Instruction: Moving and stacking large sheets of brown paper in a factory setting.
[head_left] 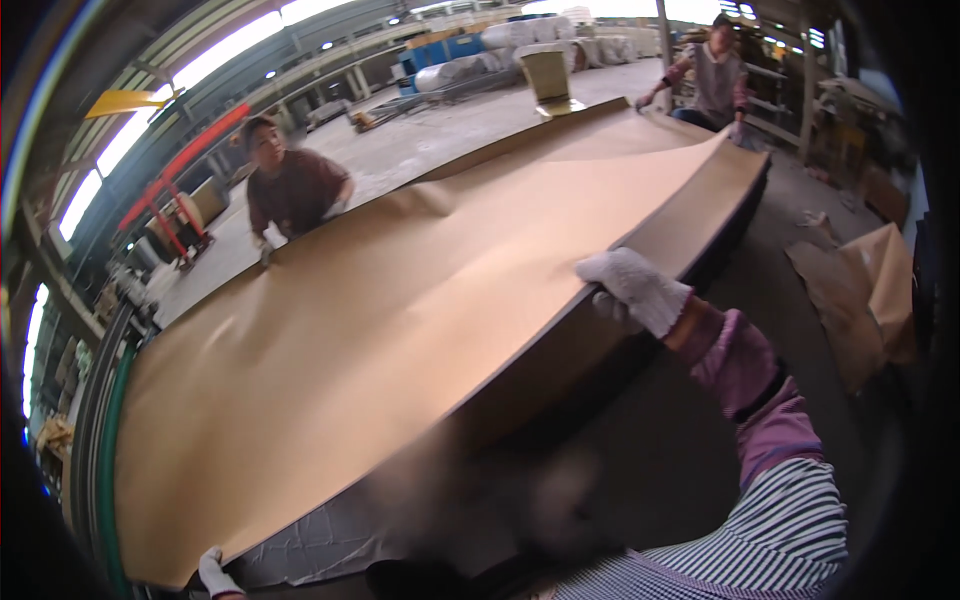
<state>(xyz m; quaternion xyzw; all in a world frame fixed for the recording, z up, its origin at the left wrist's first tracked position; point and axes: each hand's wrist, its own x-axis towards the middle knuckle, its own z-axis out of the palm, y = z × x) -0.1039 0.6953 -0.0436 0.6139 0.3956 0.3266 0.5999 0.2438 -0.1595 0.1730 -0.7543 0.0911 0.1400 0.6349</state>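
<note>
A large tan sheet (390, 330) with a thin dark edge stretches across most of the view, its surface wavy and lightly creased. My right hand (635, 287), in a white knit glove, pinches the near edge of the sheet and holds it raised, with the thumb side on top and fingers curled beneath. At the lower left, my left hand (213, 572), also gloved, is closed at the sheet's near left corner; part of it is cut off by the view. Below the raised edge lie another tan layer (725, 200) and a crinkled dark grey layer (320, 540).
One person (290, 190) stands at the far long edge, another (712, 85) holds the far right end. A green roller (112, 470) runs along the left end. Crumpled brown paper (860, 290) lies on the floor at right. Wrapped rolls (510, 35) and a red frame (180, 170) stand behind.
</note>
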